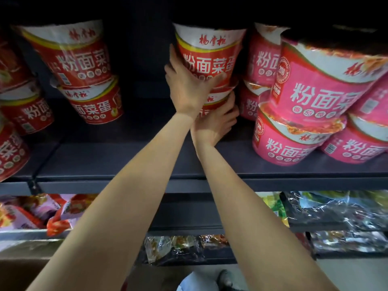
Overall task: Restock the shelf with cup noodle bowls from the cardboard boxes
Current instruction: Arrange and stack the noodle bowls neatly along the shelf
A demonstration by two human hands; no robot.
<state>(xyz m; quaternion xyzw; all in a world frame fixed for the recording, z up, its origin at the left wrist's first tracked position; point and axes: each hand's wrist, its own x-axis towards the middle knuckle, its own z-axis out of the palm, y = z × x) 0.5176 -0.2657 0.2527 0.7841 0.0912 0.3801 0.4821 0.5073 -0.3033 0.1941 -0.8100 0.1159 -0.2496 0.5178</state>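
Head view, centre of frame, upper part. Two red plastic-wrapped cup noodle bowls stand stacked at the back of the dark grey metal shelf (130, 156). The upper red bowl (210, 53) sits on the lower red bowl (212, 101), which is mostly hidden behind the hands.

Left hand (186, 89): fingers spread and curled round the left side and base of the upper bowl, thumb across its front. Right hand (218, 120): fingers spread, wrapped round the lower bowl.

Step in hand, as judged: seating the stack square in its row, just left of the pink plastic-wrapped noodle bowls (310, 97), right of frame.

To do well: steady the lower bowl while the upper one is centred; rims level, labels forward. Avoid nudging the pink stack, which looks tilted. Release the top only once it sits flat. Bare shelf at centre left, before the other red bowl stack (86, 76), leaves room for more.
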